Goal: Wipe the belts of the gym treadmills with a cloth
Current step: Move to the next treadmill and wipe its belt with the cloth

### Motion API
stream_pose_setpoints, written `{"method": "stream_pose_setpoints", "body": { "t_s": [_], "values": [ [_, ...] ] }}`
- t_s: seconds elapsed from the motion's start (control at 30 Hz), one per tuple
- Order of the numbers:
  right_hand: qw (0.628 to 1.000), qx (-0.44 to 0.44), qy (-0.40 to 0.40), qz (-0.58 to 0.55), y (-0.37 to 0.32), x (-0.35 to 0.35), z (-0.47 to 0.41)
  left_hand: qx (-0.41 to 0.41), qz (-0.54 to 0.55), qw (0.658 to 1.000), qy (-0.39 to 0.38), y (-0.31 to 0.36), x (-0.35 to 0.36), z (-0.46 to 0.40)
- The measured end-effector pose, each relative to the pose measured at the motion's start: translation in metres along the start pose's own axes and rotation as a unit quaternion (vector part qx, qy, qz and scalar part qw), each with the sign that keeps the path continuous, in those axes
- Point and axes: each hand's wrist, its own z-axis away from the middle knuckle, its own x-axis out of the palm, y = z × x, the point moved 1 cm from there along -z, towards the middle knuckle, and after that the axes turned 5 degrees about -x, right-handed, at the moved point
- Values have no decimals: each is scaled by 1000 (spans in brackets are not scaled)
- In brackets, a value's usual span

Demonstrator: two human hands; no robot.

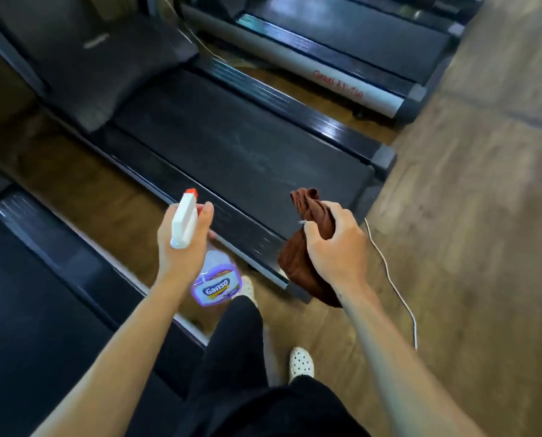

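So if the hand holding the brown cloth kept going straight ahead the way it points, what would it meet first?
Probably the belt of the middle treadmill: the right hand, gripping the brown cloth, points forward over its rear end. Nothing shows between them, though depth is hard to judge from one view.

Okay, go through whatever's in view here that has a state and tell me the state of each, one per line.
Left hand: grips the spray bottle.
Right hand: grips the cloth.
Spray bottle: held up, nozzle pointing toward the middle treadmill.
Cloth: bunched, hanging off the belt.
Middle treadmill belt: dull, faint smudges, not touched by the cloth.
White cable: lying loose on the floor.
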Motion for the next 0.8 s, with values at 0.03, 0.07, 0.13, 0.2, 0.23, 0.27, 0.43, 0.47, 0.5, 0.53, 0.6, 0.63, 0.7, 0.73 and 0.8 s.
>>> {"method": "stream_pose_setpoints", "body": {
  "t_s": [0.03,0.07,0.13,0.2,0.23,0.27,0.43,0.47,0.5,0.53,0.6,0.63,0.7,0.73,0.8],
  "values": [
    [1000,5,7,1,-1,6,-15,0,-5,1000,-4,3,6,-19],
    [1000,11,16,3,-2,11,-30,-1,-7,1000,-12,4,13,-38],
    [999,26,35,6,-1,22,-63,-4,-9,999,-34,4,31,-80],
    [997,54,61,7,-2,38,-99,-5,-27,997,-70,2,51,-130],
    [995,67,72,8,-3,45,-114,-2,-38,995,-91,0,60,-150],
    [994,79,81,9,-6,52,-128,1,-49,992,-112,1,69,-168],
    [977,157,147,1,-10,96,-181,31,-116,960,-252,12,107,-261],
    [972,171,162,-4,-9,103,-187,37,-124,953,-275,14,113,-276],
    [967,185,178,-6,-8,109,-192,45,-133,945,-295,14,119,-290],
    [962,196,189,-5,-6,114,-196,51,-139,939,-311,13,123,-302],
    [956,218,197,1,-3,123,-204,68,-155,928,-331,11,132,-323],
    [954,227,197,3,0,128,-211,75,-165,924,-338,10,135,-333],
    [955,235,184,-5,2,138,-223,90,-169,920,-343,11,139,-345],
    [958,235,166,-7,4,145,-232,96,-168,920,-341,11,140,-352],
    [963,234,130,-2,6,161,-249,101,-169,919,-340,8,142,-367]
  ]
}}
